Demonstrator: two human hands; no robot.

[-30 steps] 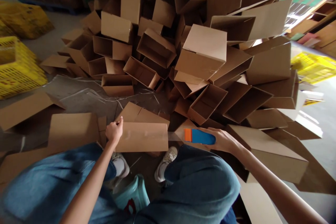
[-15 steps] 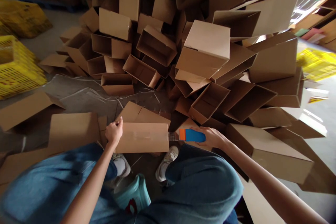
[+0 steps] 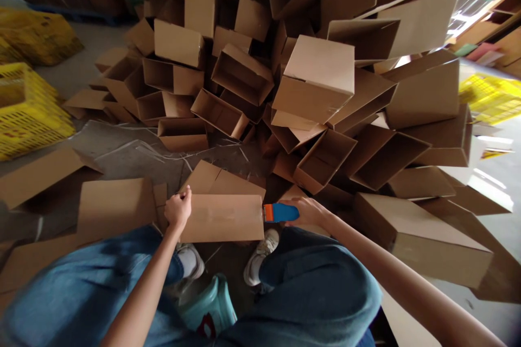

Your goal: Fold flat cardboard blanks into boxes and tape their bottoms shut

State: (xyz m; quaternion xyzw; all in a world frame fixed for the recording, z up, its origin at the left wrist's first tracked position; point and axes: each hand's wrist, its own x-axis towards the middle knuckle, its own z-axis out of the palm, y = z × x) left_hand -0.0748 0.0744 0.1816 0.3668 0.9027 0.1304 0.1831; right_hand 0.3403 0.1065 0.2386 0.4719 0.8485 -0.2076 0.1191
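Observation:
A brown cardboard box [image 3: 223,218] rests between my knees with clear tape shining across its top face. My left hand [image 3: 178,209] is closed on the box's left end, thumb on top. My right hand [image 3: 306,212] grips a blue and orange tape dispenser [image 3: 280,212], whose orange end touches the box's right edge. My jeans-clad legs and white shoes [image 3: 260,255] are below the box.
A tall heap of open cardboard boxes [image 3: 313,81] fills the view ahead. Flat cartons [image 3: 114,206] lie on the floor at left, a closed box [image 3: 423,238] at right. Yellow plastic crates [image 3: 28,114] stand at far left and far right. A teal stool [image 3: 207,306] sits under me.
My right hand has carried the tape dispenser leftward until it meets the box's right edge. My left hand has stayed on the box's left end.

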